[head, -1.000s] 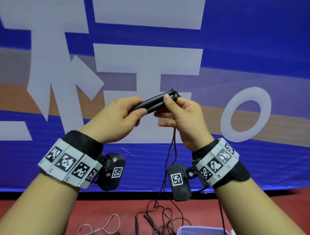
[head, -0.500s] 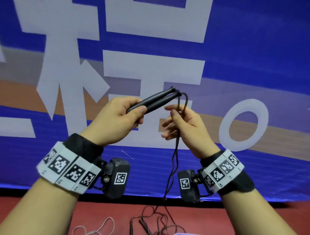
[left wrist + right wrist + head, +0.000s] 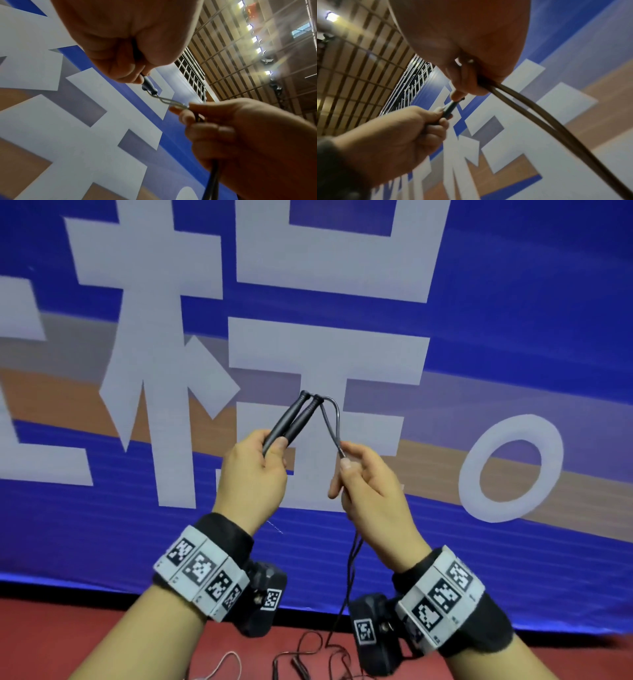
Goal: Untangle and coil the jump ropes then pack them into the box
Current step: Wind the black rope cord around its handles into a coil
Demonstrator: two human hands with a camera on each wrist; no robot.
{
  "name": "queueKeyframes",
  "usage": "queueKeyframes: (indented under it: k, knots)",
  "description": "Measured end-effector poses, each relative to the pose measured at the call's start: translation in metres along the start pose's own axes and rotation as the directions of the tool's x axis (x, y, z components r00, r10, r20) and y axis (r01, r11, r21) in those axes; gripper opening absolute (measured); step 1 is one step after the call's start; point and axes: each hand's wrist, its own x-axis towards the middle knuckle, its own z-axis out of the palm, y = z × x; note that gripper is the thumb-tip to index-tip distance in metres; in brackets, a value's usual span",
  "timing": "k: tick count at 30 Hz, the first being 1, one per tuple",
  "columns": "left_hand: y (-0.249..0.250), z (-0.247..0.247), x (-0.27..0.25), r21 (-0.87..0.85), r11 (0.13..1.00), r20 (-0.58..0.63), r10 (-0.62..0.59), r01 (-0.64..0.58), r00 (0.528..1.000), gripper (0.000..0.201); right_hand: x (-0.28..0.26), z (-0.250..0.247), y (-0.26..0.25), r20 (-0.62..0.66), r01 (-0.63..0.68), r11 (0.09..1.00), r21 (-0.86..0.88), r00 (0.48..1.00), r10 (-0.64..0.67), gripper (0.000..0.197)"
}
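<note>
My left hand [image 3: 255, 470] grips the two black jump rope handles [image 3: 297, 418] side by side, their tips pointing up and to the right. From those tips the dark rope [image 3: 331, 419] bends over in two strands. My right hand [image 3: 363, 474] pinches both strands just below the bend, thumb against forefinger. Below my right palm the strands [image 3: 349, 573] hang down to a tangle of rope [image 3: 308, 659] on the red floor. In the left wrist view the handle tips [image 3: 148, 86] and the rope [image 3: 169, 101] show between the two hands. In the right wrist view the two strands [image 3: 539, 119] leave my palm.
A large blue banner [image 3: 513, 337] with white characters fills the background close ahead. A light-coloured cord [image 3: 222, 664] lies on the red floor at the lower left. The box is out of view.
Both hands rose, and the handles tilted more upright. My right hand left the handle tips and slid down the rope, now pinching the two strands below the bend.
</note>
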Motion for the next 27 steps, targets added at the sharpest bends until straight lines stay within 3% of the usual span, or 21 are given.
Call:
queueKeyframes:
  k: [2,4,8,11,14,21,27]
  knots:
    - [-0.002,0.006,-0.004,-0.009,1.000,0.000,-0.015,0.015,1.000,0.017,-0.006,0.009,-0.005,0.053,-0.063,0.984,0.167,0.997,0.055,0.025]
    - [-0.002,0.010,-0.007,-0.054,0.998,0.021,-0.034,0.035,0.999,0.018,-0.009,0.015,-0.007,0.072,-0.068,0.980,0.186,0.996,0.055,0.034]
    - [0.001,0.015,-0.009,-0.180,0.982,0.105,-0.040,0.058,0.994,0.021,-0.004,0.015,-0.002,0.054,0.120,0.986,-0.112,0.992,-0.115,0.043]
    - [0.004,0.017,-0.010,-0.242,0.968,0.183,-0.026,0.071,0.983,0.025,-0.001,0.015,0.002,-0.034,0.195,0.964,-0.178,0.978,-0.204,0.032]
    - [0.009,0.019,-0.012,-0.301,0.947,0.271,-0.031,0.115,0.962,0.028,0.000,0.016,0.002,-0.129,0.311,0.911,-0.272,0.926,-0.354,0.019]
    - [0.016,0.017,-0.011,-0.425,0.879,0.372,-0.049,0.217,0.927,0.030,0.006,0.011,0.004,-0.087,0.435,0.748,-0.501,0.835,-0.543,0.014]
    - [0.010,0.020,-0.014,-0.403,0.895,0.347,-0.041,0.188,0.937,0.037,0.008,0.009,0.006,-0.060,0.377,0.851,-0.365,0.903,-0.425,0.013]
